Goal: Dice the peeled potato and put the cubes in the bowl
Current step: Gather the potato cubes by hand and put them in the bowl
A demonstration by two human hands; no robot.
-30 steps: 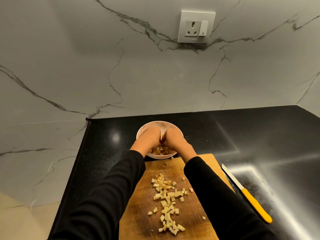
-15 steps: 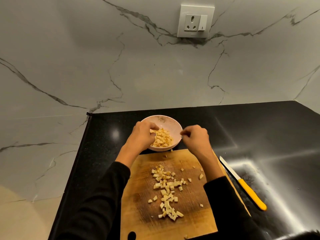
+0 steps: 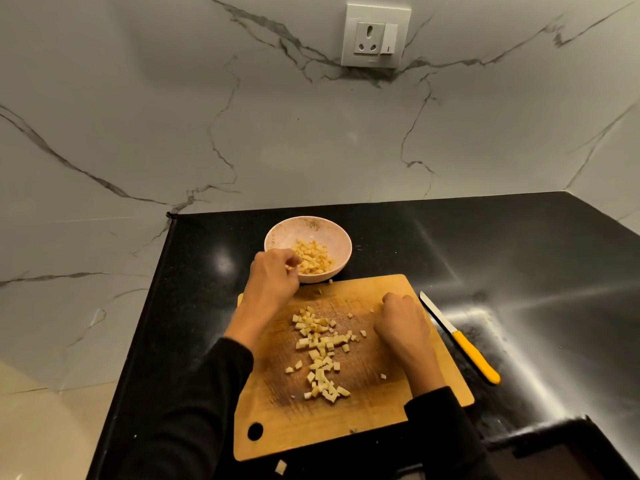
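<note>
currently black counter (image 3: 450,244) carries wooden board (image 3: 377,407), loose potato cubes (image 3: 320,355) mid-board. pink bowl (image 3: 323,230) just beyond holds more cubes. left hand (image 3: 273,278) at bowl rim, fingers curled, contents unclear; right hand (image 3: 401,323) curled on board, grip unclear.

A white socket (image 3: 376,35) is set in the marble wall (image 3: 311,133), above a shiny black counter (image 3: 519,254).
</note>
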